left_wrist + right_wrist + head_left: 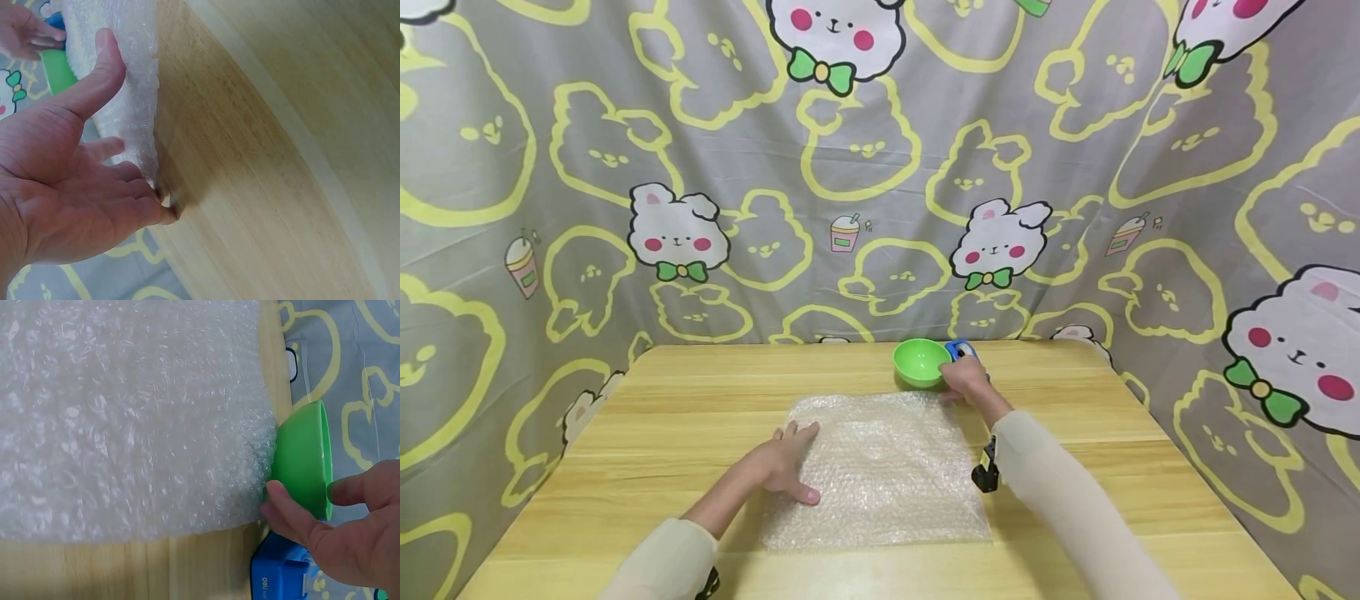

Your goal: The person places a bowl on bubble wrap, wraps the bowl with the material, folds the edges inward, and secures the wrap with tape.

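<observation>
A sheet of bubble wrap [880, 475] lies spread flat on the wooden table. My left hand [786, 462] rests on its left edge with fingers spread and thumb apart. At the far edge of the sheet stands a green bowl [917, 360], upright with its opening facing up. My right hand [967, 377] holds the bowl by its right side; in the right wrist view the thumb is at the rim and the fingers [287, 509] lie along the outer wall. Just beyond that hand is a blue tape dispenser [275, 565], partly hidden by it in the head view.
The wooden table [700, 417] extends around the sheet on all sides. A grey curtain [865, 283] with rabbit and yellow outline prints hangs right behind the table's far edge and along both sides.
</observation>
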`<state>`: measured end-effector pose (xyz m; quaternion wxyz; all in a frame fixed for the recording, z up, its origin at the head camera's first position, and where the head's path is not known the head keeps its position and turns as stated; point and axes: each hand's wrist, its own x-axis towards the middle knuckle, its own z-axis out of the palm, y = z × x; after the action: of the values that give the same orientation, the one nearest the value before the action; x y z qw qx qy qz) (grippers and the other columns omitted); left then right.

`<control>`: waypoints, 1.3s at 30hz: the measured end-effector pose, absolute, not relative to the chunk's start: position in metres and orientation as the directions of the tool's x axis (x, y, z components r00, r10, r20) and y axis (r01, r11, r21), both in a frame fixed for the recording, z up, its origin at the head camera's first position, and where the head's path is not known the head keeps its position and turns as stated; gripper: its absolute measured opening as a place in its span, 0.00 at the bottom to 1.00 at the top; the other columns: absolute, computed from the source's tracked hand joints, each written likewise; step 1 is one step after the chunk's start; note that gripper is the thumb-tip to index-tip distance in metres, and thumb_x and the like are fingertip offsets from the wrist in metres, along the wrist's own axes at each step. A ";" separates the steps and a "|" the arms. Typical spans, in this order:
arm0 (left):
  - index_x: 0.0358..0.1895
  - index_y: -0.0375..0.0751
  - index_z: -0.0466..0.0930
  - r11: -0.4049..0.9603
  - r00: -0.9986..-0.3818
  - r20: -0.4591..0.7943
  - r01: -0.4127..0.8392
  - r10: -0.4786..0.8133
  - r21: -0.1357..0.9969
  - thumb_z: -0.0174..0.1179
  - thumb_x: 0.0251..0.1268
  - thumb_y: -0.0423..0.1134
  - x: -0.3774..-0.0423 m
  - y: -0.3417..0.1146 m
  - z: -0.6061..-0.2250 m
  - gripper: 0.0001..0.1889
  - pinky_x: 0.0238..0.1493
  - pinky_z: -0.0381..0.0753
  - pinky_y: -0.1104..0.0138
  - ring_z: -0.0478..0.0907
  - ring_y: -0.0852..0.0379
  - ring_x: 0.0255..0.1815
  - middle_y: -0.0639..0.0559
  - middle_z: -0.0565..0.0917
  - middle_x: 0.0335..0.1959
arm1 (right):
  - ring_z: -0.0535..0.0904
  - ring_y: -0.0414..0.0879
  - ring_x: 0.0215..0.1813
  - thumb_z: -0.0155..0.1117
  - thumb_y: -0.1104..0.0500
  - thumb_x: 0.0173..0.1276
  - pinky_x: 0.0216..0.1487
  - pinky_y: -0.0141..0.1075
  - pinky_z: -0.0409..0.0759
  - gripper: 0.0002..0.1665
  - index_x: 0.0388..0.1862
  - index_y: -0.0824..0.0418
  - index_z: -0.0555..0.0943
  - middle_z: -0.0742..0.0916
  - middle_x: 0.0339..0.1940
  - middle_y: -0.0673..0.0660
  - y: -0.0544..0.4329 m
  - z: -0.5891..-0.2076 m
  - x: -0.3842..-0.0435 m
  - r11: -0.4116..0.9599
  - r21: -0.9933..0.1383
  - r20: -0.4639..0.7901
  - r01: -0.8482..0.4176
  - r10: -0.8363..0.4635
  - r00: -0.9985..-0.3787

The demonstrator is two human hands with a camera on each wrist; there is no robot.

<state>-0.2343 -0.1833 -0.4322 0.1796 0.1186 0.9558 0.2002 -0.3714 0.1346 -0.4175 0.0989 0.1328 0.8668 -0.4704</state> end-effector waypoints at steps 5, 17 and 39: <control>0.80 0.33 0.51 0.889 -0.908 -0.294 0.151 0.297 0.433 0.82 0.40 0.47 -0.235 -0.183 -0.434 0.63 0.71 0.52 0.27 0.45 0.16 0.76 0.20 0.50 0.77 | 0.91 0.58 0.40 0.50 0.63 0.72 0.42 0.41 0.89 0.34 0.73 0.77 0.62 0.73 0.68 0.77 0.135 -0.422 -0.373 0.463 -0.822 -0.295 0.332 0.153 -0.943; 0.80 0.32 0.50 0.886 -0.906 -0.300 0.146 0.298 0.439 0.81 0.42 0.47 -0.233 -0.183 -0.433 0.63 0.71 0.50 0.28 0.45 0.16 0.76 0.20 0.50 0.78 | 0.91 0.52 0.33 0.46 0.66 0.71 0.37 0.37 0.89 0.24 0.61 0.75 0.76 0.82 0.55 0.73 0.131 -0.426 -0.376 0.426 -0.851 -0.252 0.307 0.182 -0.951; 0.80 0.33 0.49 0.884 -0.904 -0.306 0.140 0.297 0.445 0.81 0.42 0.47 -0.235 -0.183 -0.432 0.63 0.71 0.50 0.28 0.42 0.17 0.76 0.20 0.47 0.78 | 0.91 0.55 0.38 0.48 0.66 0.67 0.49 0.40 0.87 0.24 0.56 0.69 0.83 0.87 0.52 0.71 0.129 -0.406 -0.370 0.580 -0.782 -0.137 0.226 0.193 -0.972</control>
<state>-0.2349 -0.1833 -0.4323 0.1863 0.1149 0.9526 0.2111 -0.3701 0.1291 -0.4062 0.0186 0.1176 0.8887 -0.4427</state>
